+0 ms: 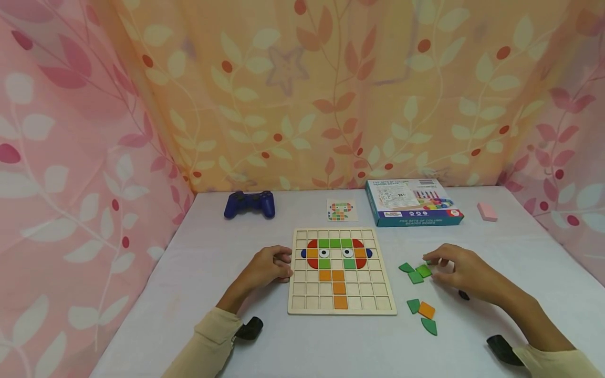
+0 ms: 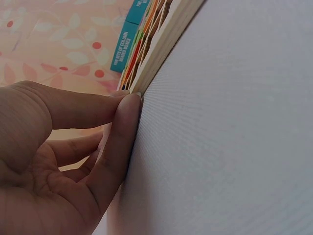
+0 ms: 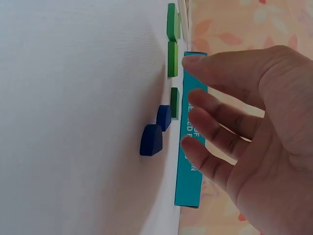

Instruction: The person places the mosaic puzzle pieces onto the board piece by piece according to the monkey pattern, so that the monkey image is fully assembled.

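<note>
wooden grid board (image 1: 367, 290), on white table (image 1: 350, 346), left edge pinched by left hand (image 1: 268, 266), presumably for steadiness; right hand (image 1: 462, 270), empty, fingers parted, beside loose green tiles (image 1: 416, 277), seemingly laid within reach.

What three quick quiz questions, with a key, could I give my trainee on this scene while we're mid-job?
1. Multiple choice: what does the left hand pinch?
A) the picture card
B) the edge of the wooden board
C) the game controller

2. True or false: the right hand is gripping a green tile.

3. Count: how many loose orange tiles lie on the table to the right of the wooden board?

Key:
1. B
2. False; the right wrist view shows nothing in its grasp.
3. One
</note>
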`<state>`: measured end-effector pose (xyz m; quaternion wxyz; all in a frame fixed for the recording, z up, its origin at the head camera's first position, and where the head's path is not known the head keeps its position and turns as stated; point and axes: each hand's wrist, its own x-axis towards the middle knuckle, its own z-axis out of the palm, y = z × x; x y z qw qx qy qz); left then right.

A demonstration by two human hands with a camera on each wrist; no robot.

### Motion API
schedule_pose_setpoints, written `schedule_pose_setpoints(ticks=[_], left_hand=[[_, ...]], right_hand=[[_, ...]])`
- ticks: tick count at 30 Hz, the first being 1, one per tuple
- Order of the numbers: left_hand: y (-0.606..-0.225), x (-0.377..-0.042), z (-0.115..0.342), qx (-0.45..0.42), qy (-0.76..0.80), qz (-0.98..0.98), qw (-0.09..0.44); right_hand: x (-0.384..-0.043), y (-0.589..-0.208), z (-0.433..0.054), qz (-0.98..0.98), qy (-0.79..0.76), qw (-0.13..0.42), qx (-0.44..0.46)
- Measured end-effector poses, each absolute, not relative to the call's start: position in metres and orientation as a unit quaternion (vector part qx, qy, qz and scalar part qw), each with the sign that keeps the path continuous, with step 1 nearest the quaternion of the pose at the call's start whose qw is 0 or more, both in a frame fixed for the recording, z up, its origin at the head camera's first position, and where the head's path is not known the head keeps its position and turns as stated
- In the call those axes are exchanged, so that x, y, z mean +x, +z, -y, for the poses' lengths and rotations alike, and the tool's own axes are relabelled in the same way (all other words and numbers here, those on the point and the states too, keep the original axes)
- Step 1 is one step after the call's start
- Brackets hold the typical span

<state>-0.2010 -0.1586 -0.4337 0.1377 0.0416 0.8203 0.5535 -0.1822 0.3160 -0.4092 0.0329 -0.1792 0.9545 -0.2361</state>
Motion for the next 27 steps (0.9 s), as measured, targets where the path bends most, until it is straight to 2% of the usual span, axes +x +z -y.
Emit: schedule_pose_setpoints(ticks=[13,27], left_hand=[[-0.434,-0.201,0.159,0.04,0.556,-0.819,0.14],[-0.434,-0.2,0.159,0.04,0.559,-0.817,0.139]], right_hand=[[-0.184,-0.41,-0.318,-0.955,-0.236,0.032,-0.178],[-0.186,-0.413,-0.308,-0.952,-0.24,0.066,-0.178]])
